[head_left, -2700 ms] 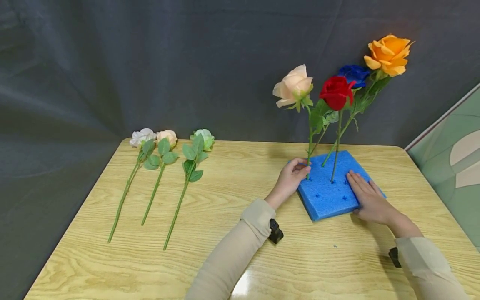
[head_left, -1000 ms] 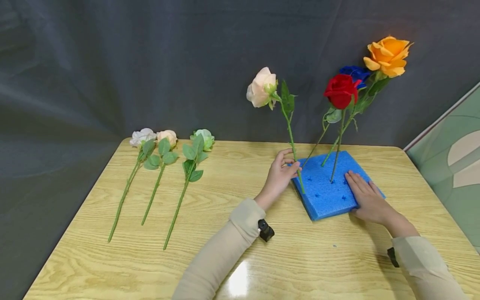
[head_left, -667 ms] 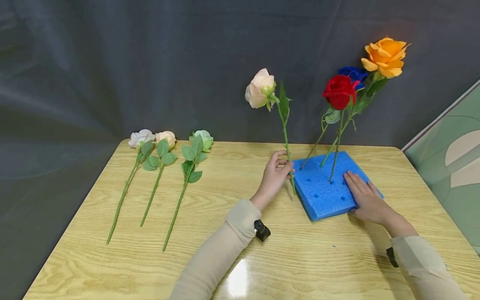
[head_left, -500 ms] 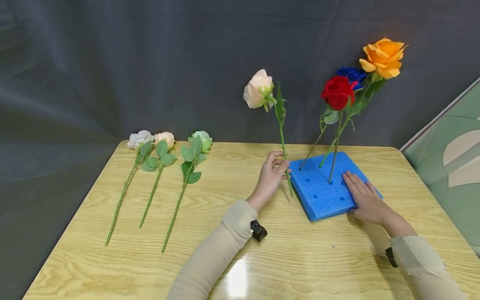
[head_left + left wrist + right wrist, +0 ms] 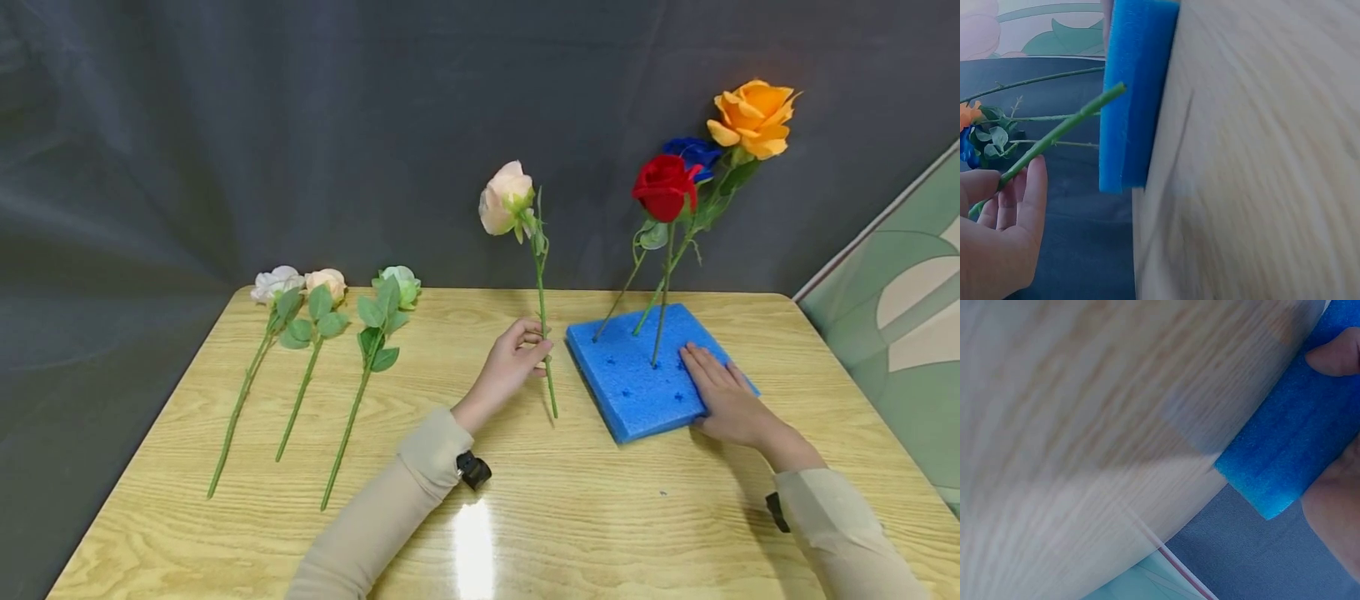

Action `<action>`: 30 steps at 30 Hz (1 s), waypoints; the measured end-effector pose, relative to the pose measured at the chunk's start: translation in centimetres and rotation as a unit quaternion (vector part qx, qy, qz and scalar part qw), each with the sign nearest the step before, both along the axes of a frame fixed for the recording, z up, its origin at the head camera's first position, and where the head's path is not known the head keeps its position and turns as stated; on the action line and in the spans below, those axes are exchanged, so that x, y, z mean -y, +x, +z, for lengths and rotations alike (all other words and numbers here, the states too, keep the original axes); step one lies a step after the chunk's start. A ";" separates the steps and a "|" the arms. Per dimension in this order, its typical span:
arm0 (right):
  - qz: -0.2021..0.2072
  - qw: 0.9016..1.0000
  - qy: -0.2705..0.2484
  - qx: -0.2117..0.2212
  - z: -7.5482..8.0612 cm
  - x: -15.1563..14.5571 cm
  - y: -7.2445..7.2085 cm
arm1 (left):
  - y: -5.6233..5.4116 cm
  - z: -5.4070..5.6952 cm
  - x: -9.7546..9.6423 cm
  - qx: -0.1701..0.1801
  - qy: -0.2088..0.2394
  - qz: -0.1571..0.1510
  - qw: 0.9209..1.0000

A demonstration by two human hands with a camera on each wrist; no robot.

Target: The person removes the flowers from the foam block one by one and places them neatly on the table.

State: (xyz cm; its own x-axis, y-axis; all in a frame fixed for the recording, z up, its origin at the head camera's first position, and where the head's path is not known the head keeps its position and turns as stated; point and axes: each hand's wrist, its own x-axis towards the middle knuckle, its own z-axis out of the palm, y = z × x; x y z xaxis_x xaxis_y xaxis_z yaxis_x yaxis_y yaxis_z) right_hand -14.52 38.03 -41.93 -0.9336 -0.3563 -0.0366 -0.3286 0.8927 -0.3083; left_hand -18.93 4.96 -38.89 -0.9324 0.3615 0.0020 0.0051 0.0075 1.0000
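Note:
My left hand (image 5: 506, 367) pinches the green stem of a pale peach artificial rose (image 5: 506, 200) between thumb and fingers. The rose is nearly upright, bloom on top, its bare stem end over the table left of the blue foam block (image 5: 637, 421). The left wrist view shows the stem (image 5: 1063, 128) apart from the foam. With fingers straight, my right hand (image 5: 731, 408) lies flat on the block's right part; its thumb (image 5: 1335, 355) touches the side. Standing in the foam are a red rose (image 5: 664, 187), a blue rose (image 5: 692, 157) and an orange rose (image 5: 752, 121).
On the left of the wooden table (image 5: 570, 525) lie a white rose (image 5: 276, 284), a small peach rose (image 5: 327, 283) and a pale green rose (image 5: 401, 286), blooms toward the back edge. A dark curtain (image 5: 390, 142) hangs behind the table.
My left hand has drawn the pale peach rose's stem out of the foam, then carried it left and off the block. My right hand stays on the foam.

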 end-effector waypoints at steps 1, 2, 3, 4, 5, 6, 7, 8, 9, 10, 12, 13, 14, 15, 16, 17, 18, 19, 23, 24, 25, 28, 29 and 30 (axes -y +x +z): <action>0.000 1.000 0.001 0.000 0.0 0.0 0.0 | 0.1 -0.1 0.3 0.002 -0.004 -0.003 1.000; -0.001 1.000 0.002 0.002 0.1 0.0 -0.1 | 0.2 -0.2 0.6 0.007 -0.007 -0.007 1.000; -0.002 1.000 0.003 0.004 0.1 0.1 -0.1 | 0.3 -0.3 0.8 0.010 -0.011 -0.011 1.000; -0.003 1.000 0.004 0.005 0.2 0.1 -0.1 | 0.5 -0.4 1.1 0.013 -0.014 -0.015 1.000; -0.004 1.000 0.004 0.008 0.2 0.2 -0.1 | 0.6 -0.4 1.4 0.018 -0.016 -0.019 1.000; -0.005 1.000 0.005 0.010 0.3 0.2 -0.2 | 0.7 -0.4 1.6 0.021 -0.022 -0.022 0.999; -0.006 1.000 0.006 0.011 0.3 0.3 -0.2 | 0.8 -0.5 1.8 0.026 -0.026 -0.026 0.999; -0.006 1.000 0.006 0.011 0.4 0.3 -0.2 | 0.8 -0.5 2.1 0.029 -0.030 -0.029 0.999; -0.006 1.000 0.005 0.011 0.4 0.3 -0.1 | 0.9 -0.6 2.3 0.031 -0.034 -0.030 0.998; -0.006 1.000 0.005 0.010 0.4 0.3 -0.1 | 1.0 -0.6 2.5 0.033 -0.038 -0.032 0.998; -0.006 1.000 0.005 0.010 0.4 0.4 -0.1 | 1.0 -0.8 2.8 0.035 -0.046 -0.035 0.998; -0.006 1.000 0.005 0.009 0.4 0.4 -0.1 | 1.1 -0.9 3.0 0.039 -0.048 -0.036 0.997; -0.006 1.000 0.005 0.009 0.4 0.4 -0.1 | 1.1 -1.0 3.1 0.041 -0.050 -0.036 0.997; -0.006 1.000 0.005 0.010 0.4 0.4 -0.1 | 1.2 -1.0 3.2 0.043 -0.053 -0.037 0.997; -0.006 1.000 0.007 0.010 0.4 0.4 -0.1 | 1.2 -1.1 3.4 0.046 -0.057 -0.039 0.997; -0.007 1.000 0.007 0.010 0.4 0.4 -0.1 | 1.2 -1.2 3.5 0.050 -0.059 -0.039 0.996; -0.007 1.000 0.008 0.010 0.4 0.4 -0.1 | 1.2 -1.3 3.6 0.053 -0.062 -0.040 0.996; -0.008 1.000 0.009 0.010 0.4 0.4 -0.1 | 1.3 -1.4 3.8 0.057 -0.064 -0.040 0.996; -0.010 1.000 0.011 0.010 0.4 0.4 -0.1 | 1.3 -1.8 4.5 0.064 -0.073 -0.045 0.994; -0.010 1.000 0.011 0.011 0.4 0.4 -0.1 | 1.4 -1.9 4.7 0.066 -0.075 -0.046 0.994; -0.010 1.000 0.011 0.011 0.4 0.4 -0.1 | 1.4 -1.9 4.9 0.068 -0.079 -0.047 0.993; -0.011 1.000 0.010 0.012 0.4 0.4 -0.1 | 1.6 -2.1 5.5 0.076 -0.089 -0.052 0.992; -0.010 1.000 0.010 0.012 0.4 0.4 -0.1 | 1.6 -2.1 5.6 0.077 -0.092 -0.053 0.991; -0.010 1.000 0.010 0.011 0.4 0.4 -0.1 | 1.6 -2.1 5.8 0.080 -0.095 -0.053 0.991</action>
